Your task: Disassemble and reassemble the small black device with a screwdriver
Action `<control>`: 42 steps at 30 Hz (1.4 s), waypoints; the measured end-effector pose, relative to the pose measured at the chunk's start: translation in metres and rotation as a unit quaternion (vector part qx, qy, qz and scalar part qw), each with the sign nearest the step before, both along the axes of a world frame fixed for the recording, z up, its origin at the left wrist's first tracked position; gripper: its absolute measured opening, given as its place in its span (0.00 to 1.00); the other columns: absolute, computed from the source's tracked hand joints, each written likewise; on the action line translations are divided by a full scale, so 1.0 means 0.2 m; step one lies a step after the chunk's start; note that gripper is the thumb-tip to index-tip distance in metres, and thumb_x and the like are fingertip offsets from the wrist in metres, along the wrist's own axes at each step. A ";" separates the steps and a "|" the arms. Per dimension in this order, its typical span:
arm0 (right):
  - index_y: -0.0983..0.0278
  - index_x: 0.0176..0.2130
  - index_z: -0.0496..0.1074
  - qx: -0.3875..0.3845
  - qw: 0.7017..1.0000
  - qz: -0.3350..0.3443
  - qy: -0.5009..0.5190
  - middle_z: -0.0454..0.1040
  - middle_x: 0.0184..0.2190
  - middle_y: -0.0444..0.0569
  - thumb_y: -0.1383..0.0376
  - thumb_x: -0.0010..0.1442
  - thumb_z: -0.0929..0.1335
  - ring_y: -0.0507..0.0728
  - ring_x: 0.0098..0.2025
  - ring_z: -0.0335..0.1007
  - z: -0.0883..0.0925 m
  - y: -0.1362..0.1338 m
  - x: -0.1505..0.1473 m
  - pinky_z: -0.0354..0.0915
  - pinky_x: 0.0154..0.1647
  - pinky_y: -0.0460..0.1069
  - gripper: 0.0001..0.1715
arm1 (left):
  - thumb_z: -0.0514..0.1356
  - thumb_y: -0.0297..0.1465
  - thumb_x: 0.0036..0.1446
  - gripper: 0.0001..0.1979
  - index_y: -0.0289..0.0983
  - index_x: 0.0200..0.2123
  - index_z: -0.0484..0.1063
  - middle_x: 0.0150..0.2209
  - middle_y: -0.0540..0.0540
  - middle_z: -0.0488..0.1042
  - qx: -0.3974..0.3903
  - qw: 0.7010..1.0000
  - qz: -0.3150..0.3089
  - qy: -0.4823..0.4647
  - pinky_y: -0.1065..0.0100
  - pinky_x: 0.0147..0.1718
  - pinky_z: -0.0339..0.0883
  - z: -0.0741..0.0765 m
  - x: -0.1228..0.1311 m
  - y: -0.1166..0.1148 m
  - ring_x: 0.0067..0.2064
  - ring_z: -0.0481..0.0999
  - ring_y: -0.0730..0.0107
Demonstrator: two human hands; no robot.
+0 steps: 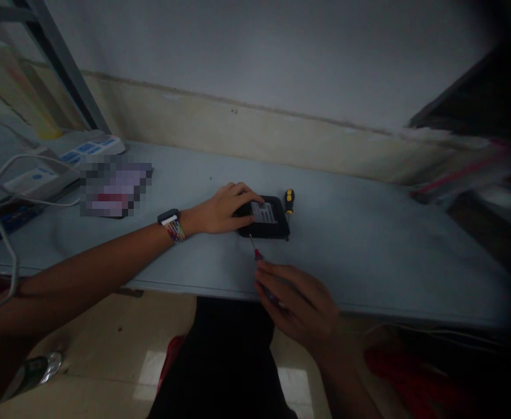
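My left hand holds the black box steady, my right hand grips a screwdriver beside it, and this apparent lining-up calls for careful tip placement.

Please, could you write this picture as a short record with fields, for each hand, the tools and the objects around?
Left hand: resting on the black box, thumb and finger spread over its top
Right hand: holding a slim tool, partly red
Tool tip: at the box's near edge; contact cannot be told
Box top: pale label, print unreadable
Beside box, right: yellow-and-black screwdriver, lying on the table
Left wrist: watch with patterned strap
Far left: power strip, pixelated flat item
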State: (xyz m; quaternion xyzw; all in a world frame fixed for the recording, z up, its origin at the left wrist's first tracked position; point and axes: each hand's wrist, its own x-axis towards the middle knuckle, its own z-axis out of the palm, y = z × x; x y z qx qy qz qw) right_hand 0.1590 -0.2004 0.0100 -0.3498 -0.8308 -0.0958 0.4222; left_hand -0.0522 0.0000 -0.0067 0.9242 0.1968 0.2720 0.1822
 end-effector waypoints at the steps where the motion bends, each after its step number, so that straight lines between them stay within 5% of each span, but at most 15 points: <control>1: 0.62 0.52 0.82 -0.003 1.000 0.000 0.006 0.89 0.45 0.56 0.77 0.64 0.75 0.62 0.40 0.91 -0.01 -0.01 -0.01 0.89 0.40 0.55 0.19 | 0.60 0.40 0.73 0.22 0.43 0.66 0.70 0.60 0.38 0.73 0.000 1.000 -0.001 0.001 0.45 0.65 0.65 0.00 0.00 0.00 0.61 0.71 0.50; 13: 0.65 0.52 0.81 -0.037 0.994 -0.063 0.084 0.87 0.48 0.57 0.81 0.63 0.76 0.59 0.49 0.87 -0.19 -0.09 -0.08 0.85 0.49 0.54 0.22 | 0.67 0.48 0.61 0.41 0.48 0.74 0.62 0.68 0.39 0.66 -0.051 0.994 -0.043 0.083 0.38 0.72 0.57 0.07 -0.05 0.01 0.68 0.64 0.42; 22: 0.62 0.50 0.79 -0.110 0.970 -0.186 0.115 0.80 0.45 0.53 0.75 0.69 0.72 0.57 0.47 0.81 -0.13 -0.07 -0.14 0.80 0.52 0.53 0.12 | 0.71 0.44 0.57 0.41 0.51 0.73 0.66 0.67 0.39 0.68 -0.053 0.995 -0.056 0.062 0.37 0.70 0.59 0.08 -0.05 0.01 0.67 0.66 0.41; 26: 0.63 0.56 0.77 -0.182 0.950 -0.229 0.113 0.80 0.46 0.54 0.74 0.69 0.69 0.61 0.46 0.82 -0.10 -0.03 -0.15 0.79 0.49 0.57 0.17 | 0.71 0.44 0.56 0.41 0.49 0.72 0.67 0.65 0.39 0.70 -0.046 0.996 -0.055 0.049 0.38 0.69 0.61 0.07 -0.04 0.02 0.66 0.68 0.41; 42: 0.63 0.54 0.80 -0.232 0.928 -0.286 0.052 0.83 0.47 0.56 0.64 0.78 0.64 0.62 0.40 0.81 -0.09 0.04 -0.19 0.69 0.38 0.54 0.16 | 0.73 0.42 0.52 0.40 0.45 0.68 0.71 0.62 0.37 0.74 -0.026 0.998 -0.042 0.029 0.40 0.67 0.64 0.07 -0.02 0.00 0.64 0.72 0.44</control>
